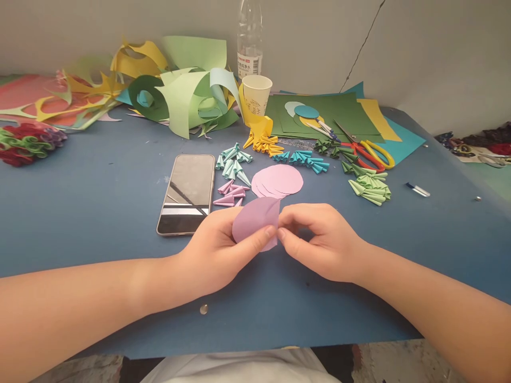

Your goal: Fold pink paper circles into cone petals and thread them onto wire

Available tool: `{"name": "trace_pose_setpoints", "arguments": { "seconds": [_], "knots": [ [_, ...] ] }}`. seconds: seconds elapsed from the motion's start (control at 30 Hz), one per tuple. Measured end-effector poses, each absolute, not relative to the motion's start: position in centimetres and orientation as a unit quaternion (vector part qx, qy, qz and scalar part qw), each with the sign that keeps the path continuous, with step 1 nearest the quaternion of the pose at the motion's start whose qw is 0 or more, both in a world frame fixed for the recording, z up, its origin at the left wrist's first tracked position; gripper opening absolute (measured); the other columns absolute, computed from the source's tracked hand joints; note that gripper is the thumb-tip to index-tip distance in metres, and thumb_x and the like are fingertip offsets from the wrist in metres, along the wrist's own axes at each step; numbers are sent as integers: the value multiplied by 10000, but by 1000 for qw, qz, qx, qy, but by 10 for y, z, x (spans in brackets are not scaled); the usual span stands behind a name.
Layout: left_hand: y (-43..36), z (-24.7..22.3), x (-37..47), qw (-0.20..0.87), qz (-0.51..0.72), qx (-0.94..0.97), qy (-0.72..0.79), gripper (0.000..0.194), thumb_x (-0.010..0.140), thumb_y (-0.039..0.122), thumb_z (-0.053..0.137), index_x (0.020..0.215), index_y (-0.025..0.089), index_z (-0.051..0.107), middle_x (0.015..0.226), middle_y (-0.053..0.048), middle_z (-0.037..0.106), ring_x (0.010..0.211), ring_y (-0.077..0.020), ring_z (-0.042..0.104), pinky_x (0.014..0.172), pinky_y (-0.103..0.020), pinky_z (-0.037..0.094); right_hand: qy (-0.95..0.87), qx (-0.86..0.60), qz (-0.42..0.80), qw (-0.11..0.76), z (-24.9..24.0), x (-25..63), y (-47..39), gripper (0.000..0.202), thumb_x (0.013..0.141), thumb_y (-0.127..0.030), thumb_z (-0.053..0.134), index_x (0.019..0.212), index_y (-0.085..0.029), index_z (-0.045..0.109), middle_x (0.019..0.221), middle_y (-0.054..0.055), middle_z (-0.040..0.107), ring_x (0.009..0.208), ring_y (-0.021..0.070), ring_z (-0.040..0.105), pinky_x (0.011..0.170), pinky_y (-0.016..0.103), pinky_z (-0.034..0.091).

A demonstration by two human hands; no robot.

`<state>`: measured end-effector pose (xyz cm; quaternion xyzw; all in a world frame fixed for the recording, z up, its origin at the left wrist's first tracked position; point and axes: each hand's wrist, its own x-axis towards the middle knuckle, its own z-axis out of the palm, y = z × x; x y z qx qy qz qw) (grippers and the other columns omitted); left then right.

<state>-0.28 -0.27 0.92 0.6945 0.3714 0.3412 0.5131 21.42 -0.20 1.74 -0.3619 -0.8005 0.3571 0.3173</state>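
Observation:
Between thumb and fingers, my left hand (223,244) holds a purple paper piece (253,221) with a rounded left side. My right hand (319,239) pinches at the right edge of this paper, its thumb and index finger close together. Just beyond the paper lies a small stack of pink paper circles (281,180). To their left are rolled purple paper cones (231,194) and light blue cones (233,162). Yellow cones (265,143), teal cones (305,159) and light green cones (371,188) lie in an arc behind and to the right.
A phone (187,194) lies left of the cones. Behind stand a paper cup (256,93) and a bottle (249,40). Scissors (365,151) rest at right on green sheets (339,109). Paper scraps (187,101) fill the back left, near a ruffled paper bundle (30,142).

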Motion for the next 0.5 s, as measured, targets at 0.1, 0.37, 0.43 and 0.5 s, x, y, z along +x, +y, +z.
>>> {"name": "trace_pose_setpoints", "arguments": {
  "seconds": [0.1, 0.37, 0.43, 0.5],
  "knots": [
    [-3, 11, -3, 508, 325, 700, 383, 335, 974, 320, 648, 691, 157, 574, 675, 39, 457, 625, -91, 407, 555, -230, 350, -812, -356, 333, 321, 16, 214, -1, 155, 841, -96, 575, 738, -204, 532, 640, -33, 554, 578, 100, 475, 538, 218, 397],
    [-3, 15, -2, 483, 295, 737, 370, 287, 954, 279, 647, 699, 151, 619, 654, 23, 498, 620, -110, 442, 555, -262, 370, -861, -296, 308, 274, 17, 217, -3, 184, 832, -90, 499, 726, -215, 415, 658, -43, 404, 586, 107, 332, 541, 256, 304],
    [-2, 15, -2, 473, 296, 747, 362, 275, 959, 257, 636, 705, 152, 626, 653, 24, 498, 622, -111, 440, 564, -265, 374, -862, -294, 302, 281, 17, 218, -3, 189, 823, -77, 490, 725, -214, 403, 659, -45, 389, 586, 104, 322, 541, 252, 298],
    [-2, 14, -2, 466, 295, 751, 363, 272, 959, 256, 635, 707, 154, 626, 656, 25, 497, 625, -112, 439, 566, -267, 374, -859, -300, 302, 284, 17, 219, -2, 179, 810, -68, 483, 728, -210, 413, 662, -43, 402, 588, 103, 335, 542, 247, 304]
  ]
}}
